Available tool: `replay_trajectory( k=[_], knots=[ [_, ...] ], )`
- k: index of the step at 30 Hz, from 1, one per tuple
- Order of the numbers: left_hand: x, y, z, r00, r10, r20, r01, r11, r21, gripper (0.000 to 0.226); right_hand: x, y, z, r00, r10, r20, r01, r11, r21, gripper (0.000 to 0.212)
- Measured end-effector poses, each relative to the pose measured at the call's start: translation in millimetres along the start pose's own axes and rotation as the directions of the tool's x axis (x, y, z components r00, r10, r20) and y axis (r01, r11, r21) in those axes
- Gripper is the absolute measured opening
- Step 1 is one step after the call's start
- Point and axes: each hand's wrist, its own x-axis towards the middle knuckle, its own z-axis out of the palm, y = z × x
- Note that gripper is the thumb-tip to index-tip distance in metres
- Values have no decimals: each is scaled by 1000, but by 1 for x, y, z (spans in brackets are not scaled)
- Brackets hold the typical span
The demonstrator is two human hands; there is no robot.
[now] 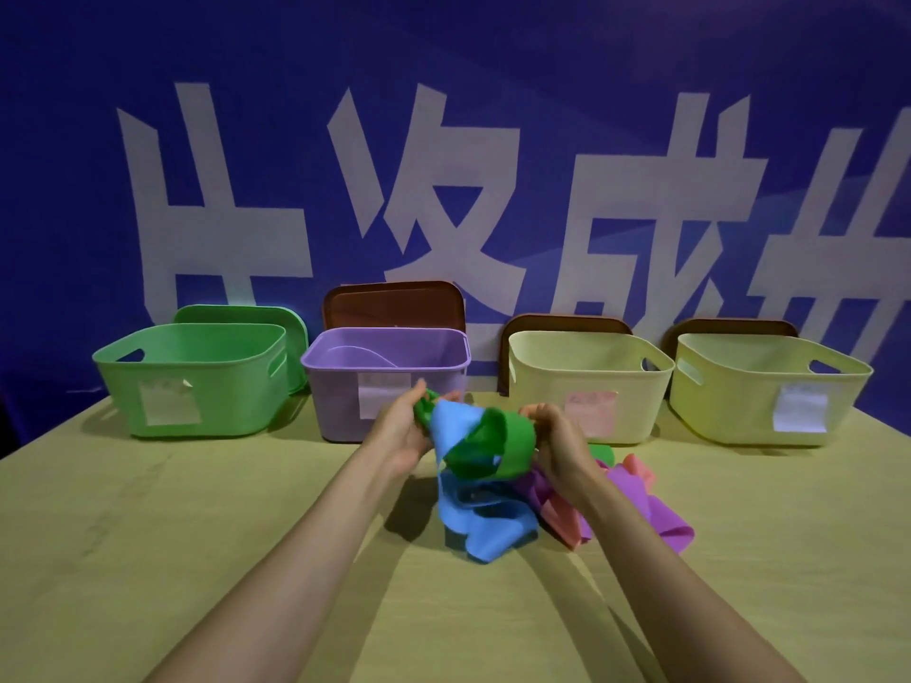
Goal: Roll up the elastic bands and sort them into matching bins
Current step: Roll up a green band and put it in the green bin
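Observation:
A green elastic band point(498, 448) is stretched between my two hands above the table. My left hand point(402, 428) pinches its left end and my right hand point(557, 443) grips its right end. A blue band point(475, 515) hangs tangled over the green one and trails down onto the table. Purple point(646, 505) and pink point(557, 520) bands lie in a heap under my right wrist. Along the back stand a green bin point(197, 382), a purple bin point(345, 386) and two pale yellow bins point(586, 382) point(769, 391), each with a paper label.
Lids lean against the blue banner wall behind the bins: a green lid point(276, 315) and brown ones point(394, 303). The wooden table point(172, 534) stretches out in front of the bins.

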Motion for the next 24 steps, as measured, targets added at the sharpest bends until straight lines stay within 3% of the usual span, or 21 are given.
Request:
replay_trajectory(
  k=[2, 4, 6, 8, 10, 12, 14, 17, 19, 21, 23, 24],
  knots=[
    [-1, 10, 10, 987, 96, 128, -106, 991, 80, 19, -1, 3, 0, 1000, -21, -3, 19, 970, -244, 26],
    [-6, 19, 21, 958, 156, 241, -208, 956, 206, 11, -2, 1, -2, 985, -138, 102, 169, 891, -422, 13],
    [-13, 29, 35, 923, 194, 332, -307, 892, 332, 6, -3, -3, -1, 927, -189, 323, 331, 817, -472, 31],
    [-17, 37, 47, 884, 249, 395, -402, 837, 372, 5, -4, -11, 5, 880, -138, 455, 370, 800, -473, 37],
    [-18, 47, 56, 849, 342, 403, -487, 803, 344, 9, -4, -19, 13, 879, -133, 458, 375, 786, -492, 21],
    [-14, 57, 60, 810, 467, 354, -576, 745, 337, 7, -1, -27, 13, 880, -230, 415, 443, 713, -544, 10],
    [-11, 69, 59, 778, 551, 303, -628, 697, 346, 8, 1, -33, 7, 843, -364, 396, 537, 608, -585, 8],
    [-6, 82, 53, 758, 581, 297, -642, 586, 494, 9, -5, -36, -5, 820, -467, 331, 570, 608, -553, 19],
    [-2, 84, 49, 771, 558, 307, -611, 508, 607, 13, -8, -37, -11, 851, -402, 338, 522, 588, -618, 29],
    [0, 82, 48, 774, 536, 337, -592, 423, 686, 17, -7, -37, -13, 894, -151, 422, 438, 495, -751, 40],
    [-2, 80, 52, 755, 549, 358, -605, 373, 704, 21, -7, -34, -10, 896, 130, 425, 392, 221, -893, 44],
    [-4, 80, 56, 747, 559, 361, -621, 390, 680, 19, -6, -32, -7, 894, 175, 412, 393, 134, -910, 44]
  ],
)
